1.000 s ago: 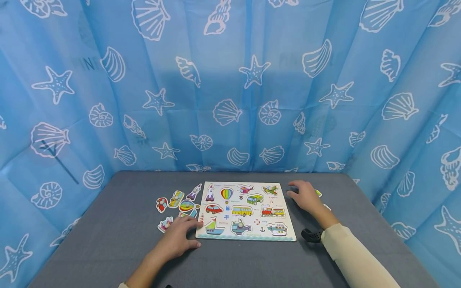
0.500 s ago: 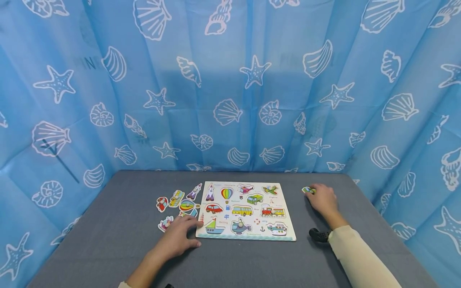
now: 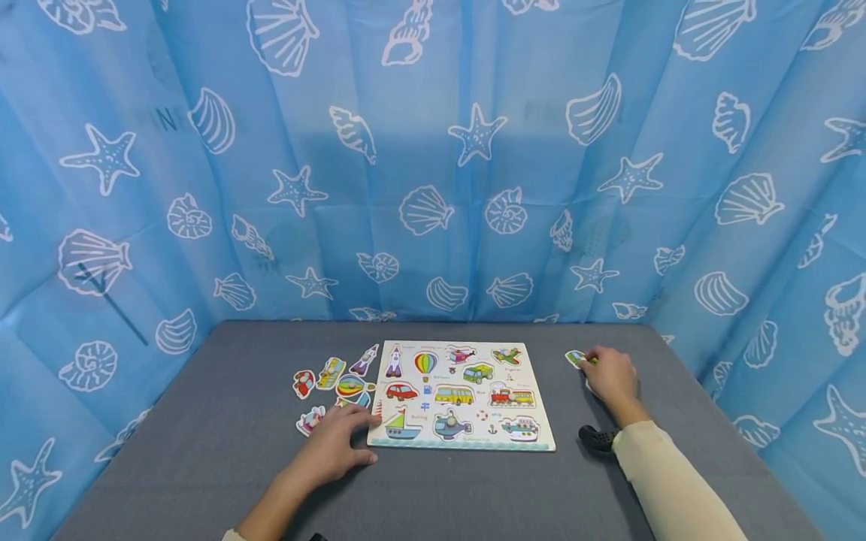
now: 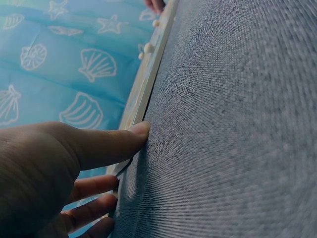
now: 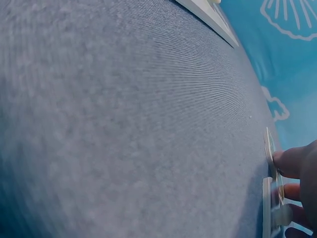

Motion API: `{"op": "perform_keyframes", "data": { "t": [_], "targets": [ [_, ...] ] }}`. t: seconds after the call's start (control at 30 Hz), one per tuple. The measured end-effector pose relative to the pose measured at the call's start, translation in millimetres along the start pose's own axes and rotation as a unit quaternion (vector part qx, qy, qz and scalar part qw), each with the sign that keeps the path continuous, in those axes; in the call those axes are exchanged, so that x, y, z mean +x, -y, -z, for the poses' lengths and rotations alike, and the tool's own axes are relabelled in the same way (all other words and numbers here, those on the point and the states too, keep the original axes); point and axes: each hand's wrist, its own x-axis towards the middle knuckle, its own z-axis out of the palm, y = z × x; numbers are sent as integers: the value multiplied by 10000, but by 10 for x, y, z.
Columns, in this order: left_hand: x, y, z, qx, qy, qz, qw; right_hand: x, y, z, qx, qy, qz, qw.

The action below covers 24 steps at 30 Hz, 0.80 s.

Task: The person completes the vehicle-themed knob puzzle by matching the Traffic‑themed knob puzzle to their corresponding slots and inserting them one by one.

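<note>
At the right of the table my right hand pinches a small green puzzle piece, its printed picture partly covered by the fingers. In the right wrist view, the thumb and fingers meet the held puzzle piece, which stands tilted just beside another white-edged piece. My left hand lies at the lower left corner of the vehicle puzzle board, fingers spread and relaxed. Its thumb is by the board's front edge in the left wrist view. Some pieces with knobs, such as the submarine, sit on the board.
Left of the board lie several loose pieces: a red car, a yellow bus, a rocket, a balloon and a helicopter. A grey cloth covers the table. A blue shell-patterned curtain hangs behind.
My right hand has moved right, away from the board's upper right corner, and taken hold of the green piece, which has shifted left. The left hand has stayed in place.
</note>
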Motion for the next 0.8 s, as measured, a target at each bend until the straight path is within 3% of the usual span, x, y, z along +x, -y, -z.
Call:
{"op": "perform_keyframes", "data": {
  "t": [0.4,0.8],
  "targets": [
    [7,4,5,7,11,6,10000,12,155,-25,111,61,19,9999],
    [1,-11,2,47,-49,4,10000,20,388,-115,413,13,399,9983]
  ]
}}
